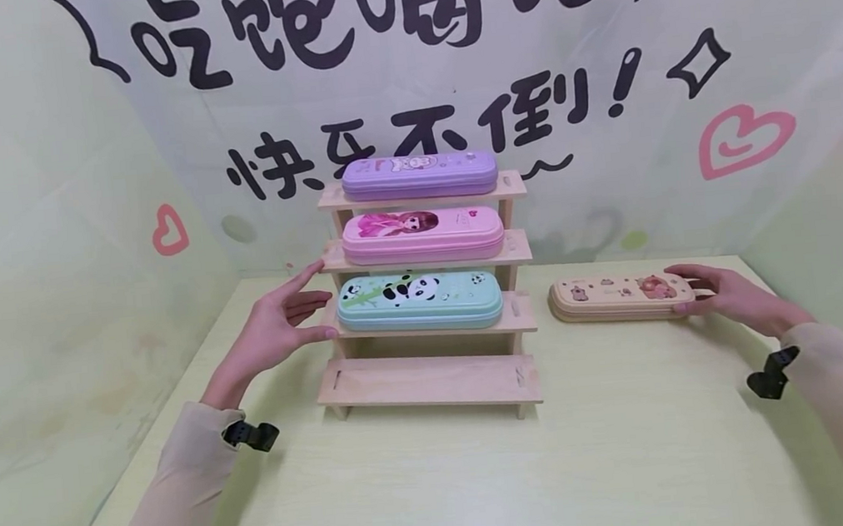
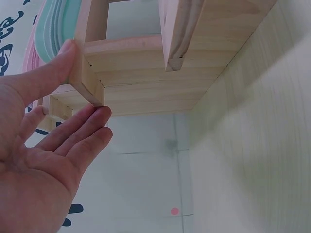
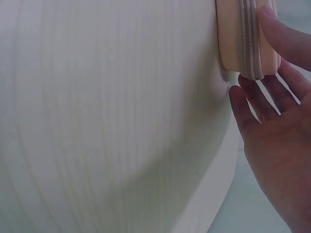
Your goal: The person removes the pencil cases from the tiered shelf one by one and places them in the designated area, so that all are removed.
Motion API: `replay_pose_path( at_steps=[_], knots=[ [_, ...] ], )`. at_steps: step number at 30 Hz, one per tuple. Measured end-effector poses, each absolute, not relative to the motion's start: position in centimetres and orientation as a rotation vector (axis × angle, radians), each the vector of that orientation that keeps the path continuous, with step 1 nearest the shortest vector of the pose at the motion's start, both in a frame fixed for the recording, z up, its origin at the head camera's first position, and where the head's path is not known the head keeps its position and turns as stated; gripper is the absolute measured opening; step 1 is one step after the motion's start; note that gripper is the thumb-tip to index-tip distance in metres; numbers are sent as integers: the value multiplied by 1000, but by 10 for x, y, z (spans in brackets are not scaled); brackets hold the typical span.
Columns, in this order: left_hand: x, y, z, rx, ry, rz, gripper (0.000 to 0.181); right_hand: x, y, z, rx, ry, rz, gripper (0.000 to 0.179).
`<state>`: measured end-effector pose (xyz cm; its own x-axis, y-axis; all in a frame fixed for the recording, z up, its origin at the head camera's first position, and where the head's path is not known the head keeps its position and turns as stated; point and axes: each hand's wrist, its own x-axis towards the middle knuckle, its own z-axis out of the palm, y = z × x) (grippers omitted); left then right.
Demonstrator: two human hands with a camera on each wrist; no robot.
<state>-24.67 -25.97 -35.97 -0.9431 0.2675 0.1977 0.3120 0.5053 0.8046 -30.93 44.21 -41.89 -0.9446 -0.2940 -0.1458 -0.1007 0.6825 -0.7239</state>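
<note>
My left hand (image 1: 271,330) is at the left side of a stepped wooden stand (image 1: 432,383). In the left wrist view its thumb and fingers hold the end of a step. A mint-green pencil case (image 1: 421,302) with pandas lies on that step. Above it are a pink pencil case (image 1: 422,236) with a girl's picture and a purple pencil case (image 1: 420,176) on the top step. To the stand's right, my right hand (image 1: 741,299) grips the right end of a beige zipped pencil case (image 1: 620,299), thumb on its near side. Some fingertips are hidden behind it.
The lowest step of the stand has bare wood showing. A pale wood-grain table (image 1: 426,488) lies under everything. Behind is a white printed backdrop (image 1: 611,196) with black characters, and pale side panels rise at left and right.
</note>
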Motion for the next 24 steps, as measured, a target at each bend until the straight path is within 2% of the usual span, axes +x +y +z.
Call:
replay_pose_path(
  at_steps=[24],
  knots=[
    [-247, -259, -360, -514, -2691, -1440, 104, -307, 440, -418, -297, 2608, -1182, 89]
  ],
)
